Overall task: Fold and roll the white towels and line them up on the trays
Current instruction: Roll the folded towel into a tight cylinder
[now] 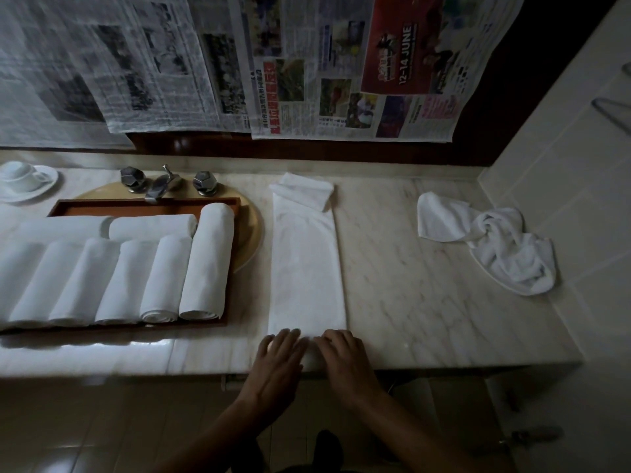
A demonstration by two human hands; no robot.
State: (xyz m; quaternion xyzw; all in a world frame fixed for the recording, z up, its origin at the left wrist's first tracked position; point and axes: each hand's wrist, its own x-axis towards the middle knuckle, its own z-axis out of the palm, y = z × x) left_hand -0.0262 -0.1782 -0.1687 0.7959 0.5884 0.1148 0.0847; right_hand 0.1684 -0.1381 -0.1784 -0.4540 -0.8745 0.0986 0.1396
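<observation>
Left hand [278, 356] and right hand [343, 355] press straight fingers on the near end of the folded towel [305, 268], likely to start its roll.

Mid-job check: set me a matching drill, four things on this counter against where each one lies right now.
Things:
1. flat towel strip
2. crumpled towel
3. rolled towels
4. cup

Places:
A. lined up on the wooden tray
B. far left, on a saucer
C. near end under the left hand and right hand
D. right side of the counter, by the wall

Pairs: 1-C, 2-D, 3-A, 4-B
</observation>
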